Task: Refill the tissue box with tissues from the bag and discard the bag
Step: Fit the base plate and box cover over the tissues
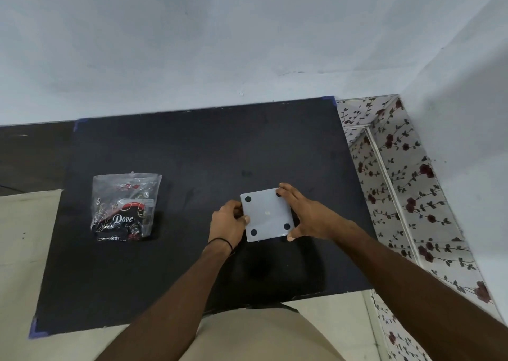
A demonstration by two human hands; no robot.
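Observation:
A white square tissue box [268, 214] lies bottom-up on the black mat [192, 151], showing a flat base with a black round foot near each corner. My left hand [229, 223] grips its left edge. My right hand [305, 213] holds its right side, fingers on the far corner and thumb at the near corner. A clear plastic bag [125, 206] printed "Dove" in black, red and white lies flat on the mat to the left, well apart from both hands. The tissues inside it are hard to make out.
The black mat covers a table against a pale blue wall [247, 44]. A floral-patterned surface [398, 190] runs along the mat's right edge. Beige surface [24, 237] shows at the left and near side. A dark band is on my left wrist.

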